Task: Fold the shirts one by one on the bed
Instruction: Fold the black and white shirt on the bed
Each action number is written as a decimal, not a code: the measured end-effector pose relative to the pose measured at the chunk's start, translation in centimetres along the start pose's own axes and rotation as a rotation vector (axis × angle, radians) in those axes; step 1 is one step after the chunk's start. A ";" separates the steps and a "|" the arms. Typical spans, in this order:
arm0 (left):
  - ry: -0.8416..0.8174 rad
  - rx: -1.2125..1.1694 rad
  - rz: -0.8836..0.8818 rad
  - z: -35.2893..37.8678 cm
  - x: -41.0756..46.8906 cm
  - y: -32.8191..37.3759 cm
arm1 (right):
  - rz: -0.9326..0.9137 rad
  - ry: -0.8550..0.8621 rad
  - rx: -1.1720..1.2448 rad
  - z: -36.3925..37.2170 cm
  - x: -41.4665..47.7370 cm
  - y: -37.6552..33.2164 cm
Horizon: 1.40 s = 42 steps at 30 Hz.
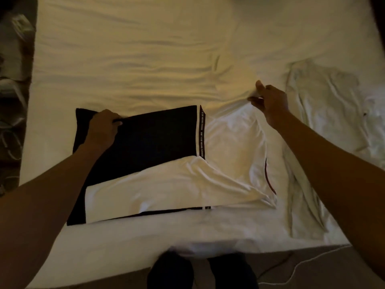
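A black-and-white shirt (150, 142) lies across the near side of the bed (135, 59), black part to the left, white part to the right, with a lettered stripe between them. Its near edge is folded over as a white band. My left hand (103, 127) grips the black fabric near the far left corner. My right hand (268, 101) pinches the white fabric at the shirt's far right corner and lifts it slightly. A second, pale shirt (325, 113) lies crumpled to the right.
The cream sheet is wrinkled across the far half of the bed. Its near edge runs just below the shirt. A white cable (302, 265) trails on the floor at lower right. Dim clutter sits on the floor along the left side.
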<state>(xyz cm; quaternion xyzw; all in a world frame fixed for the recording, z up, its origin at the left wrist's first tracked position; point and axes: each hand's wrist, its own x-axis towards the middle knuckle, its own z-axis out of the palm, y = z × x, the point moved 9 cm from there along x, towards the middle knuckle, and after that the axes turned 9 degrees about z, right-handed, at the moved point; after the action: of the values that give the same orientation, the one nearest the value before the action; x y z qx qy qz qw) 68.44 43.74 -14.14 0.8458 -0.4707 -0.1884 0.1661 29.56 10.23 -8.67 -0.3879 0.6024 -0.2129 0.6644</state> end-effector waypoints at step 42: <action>0.712 -1.052 -1.033 4.3 -22.8 -11.6 | -0.622 -0.431 -1.574 16.9 -13.6 24.8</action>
<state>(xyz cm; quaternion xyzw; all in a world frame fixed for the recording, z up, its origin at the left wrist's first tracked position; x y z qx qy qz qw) 63.84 68.69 -19.52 0.7766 0.2094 -0.1574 0.5730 38.76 39.90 -19.63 -0.9128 0.3024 0.1712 0.2146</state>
